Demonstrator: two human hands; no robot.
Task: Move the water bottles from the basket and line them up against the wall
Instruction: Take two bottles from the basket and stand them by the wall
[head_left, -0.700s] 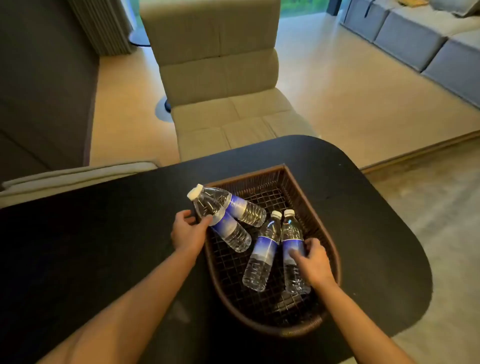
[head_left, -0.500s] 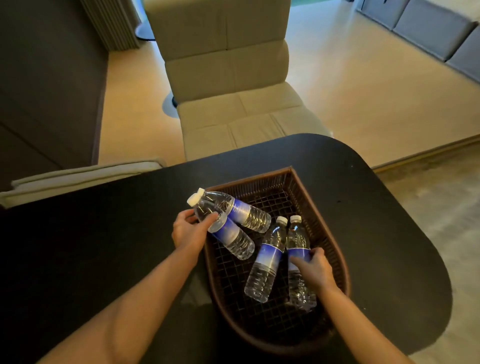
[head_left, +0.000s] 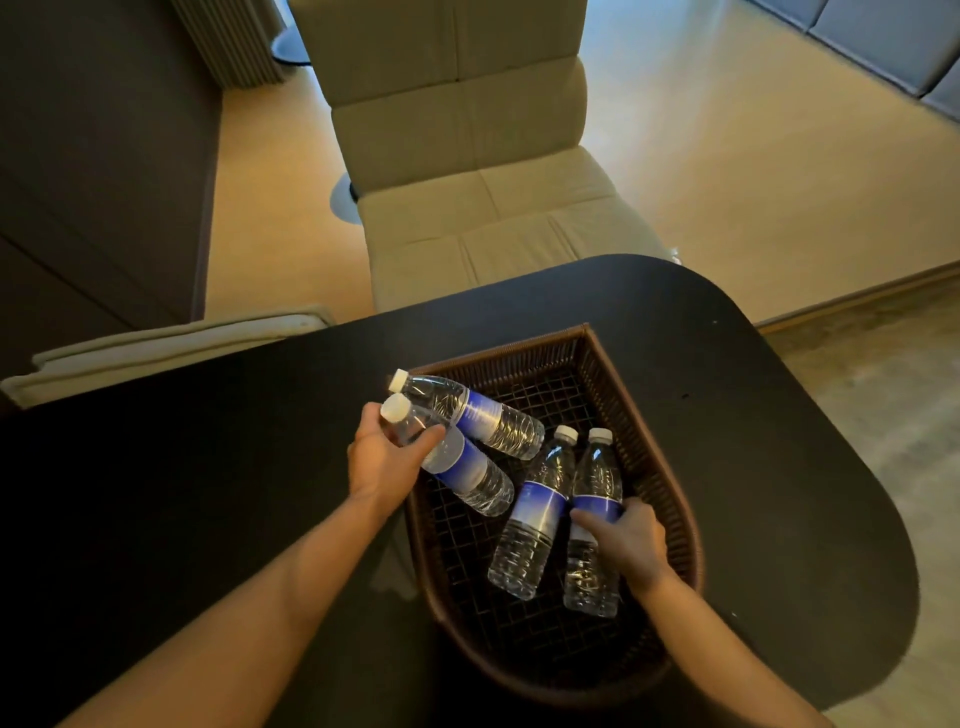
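Left hand (head_left: 387, 457) has raised its gripped water bottle (head_left: 457, 462) above the basket rim (head_left: 647, 431); right hand (head_left: 631, 543) clasps another bottle (head_left: 597, 499), its base hidden.

Black table (head_left: 779, 467); beige chair (head_left: 467, 156) behind; grey sofa (head_left: 883, 47) far right.

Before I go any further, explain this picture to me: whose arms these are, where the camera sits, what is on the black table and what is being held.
There is no machine here. A person wears one camera on the head, looking forward and down, so the two bare arms are their own. On the black table sits a brown woven basket with four water bottles. The left hand grips the near-left bottle by its neck end. The right hand is closed around the rightmost bottle. The far-left bottle and the middle bottle lie untouched. Beyond the table stands a beige chair.
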